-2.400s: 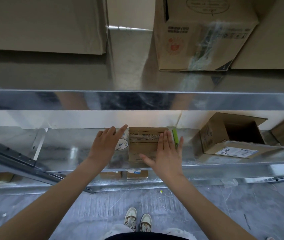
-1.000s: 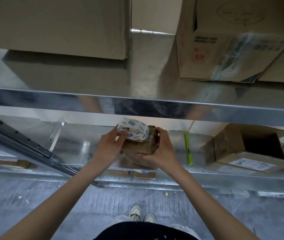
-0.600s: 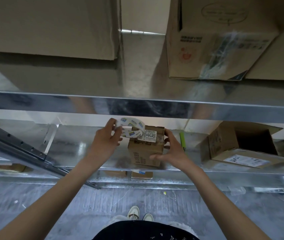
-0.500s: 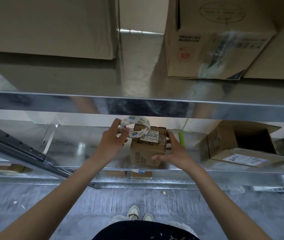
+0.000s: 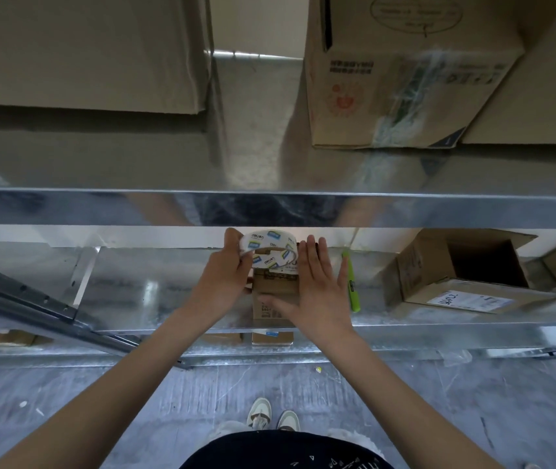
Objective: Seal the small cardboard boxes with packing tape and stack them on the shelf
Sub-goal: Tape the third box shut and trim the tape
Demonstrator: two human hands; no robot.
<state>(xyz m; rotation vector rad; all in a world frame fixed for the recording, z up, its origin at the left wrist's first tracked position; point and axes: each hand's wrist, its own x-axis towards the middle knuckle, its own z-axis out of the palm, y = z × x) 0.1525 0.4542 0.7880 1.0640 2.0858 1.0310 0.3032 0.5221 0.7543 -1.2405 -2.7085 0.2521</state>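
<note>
Galvanised metal makes up the shelf (image 5: 154, 292) on which a small cardboard box (image 5: 275, 294) stands upright, near the front edge and between the person's two hands. The left hand (image 5: 227, 275) grips a roll of packing tape (image 5: 268, 249) (white, printed with blue labels), fingers and thumb curled round its left side; the roll is held over the box's top, and whether it touches the cardboard cannot be told. The right hand (image 5: 317, 292) lies flat against the box's right side and top, fingers straight and together, thumb pressed on the front face. Just to the right of that hand a green utility knife (image 5: 351, 286) lies on the shelf. Farther right sits an open cardboard box (image 5: 456, 275) tipped on its side. Large cartons (image 5: 405, 72) stand on the upper shelf (image 5: 270, 208).
</note>
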